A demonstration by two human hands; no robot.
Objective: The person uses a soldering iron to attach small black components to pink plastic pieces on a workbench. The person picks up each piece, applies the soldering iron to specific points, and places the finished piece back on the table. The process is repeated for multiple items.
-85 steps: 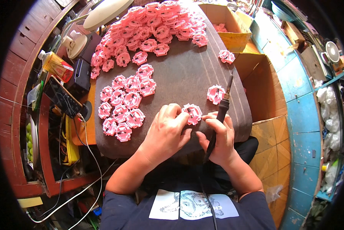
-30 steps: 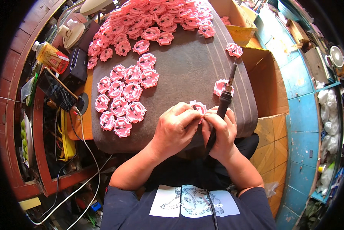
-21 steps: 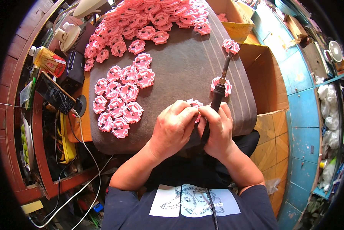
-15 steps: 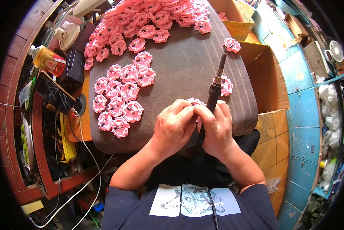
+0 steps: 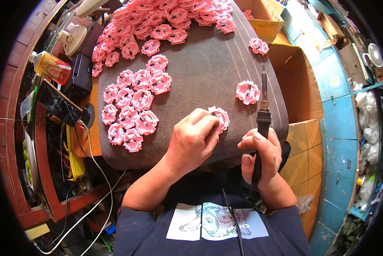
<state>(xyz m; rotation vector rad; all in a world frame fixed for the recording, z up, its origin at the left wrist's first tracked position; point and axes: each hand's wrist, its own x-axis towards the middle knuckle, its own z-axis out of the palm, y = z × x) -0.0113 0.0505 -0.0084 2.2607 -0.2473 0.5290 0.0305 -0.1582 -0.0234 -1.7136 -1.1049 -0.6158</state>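
Observation:
A pink plastic part (image 5: 221,119) with notched edges is pinched in my left hand (image 5: 194,135), just above the near edge of the dark work surface. My right hand (image 5: 266,157) is closed round a black-handled soldering iron (image 5: 264,121), its metal tip pointing up and away from me. Beyond the iron's tip lies one loose pink part (image 5: 258,46), and another pink part (image 5: 247,92) rests to the left of the iron. Several more parts (image 5: 134,102) with dark pieces in their middles lie grouped on the left.
A large heap of pink parts (image 5: 157,19) covers the far end of the dark surface (image 5: 200,72). Cardboard boxes (image 5: 296,85) stand along the right. At the left are a phone (image 5: 59,104), a bottle (image 5: 50,67) and a white cable (image 5: 99,170).
My hands have separated. The right hand has moved right with the soldering iron, while the left keeps the pink part, which now shows more fully.

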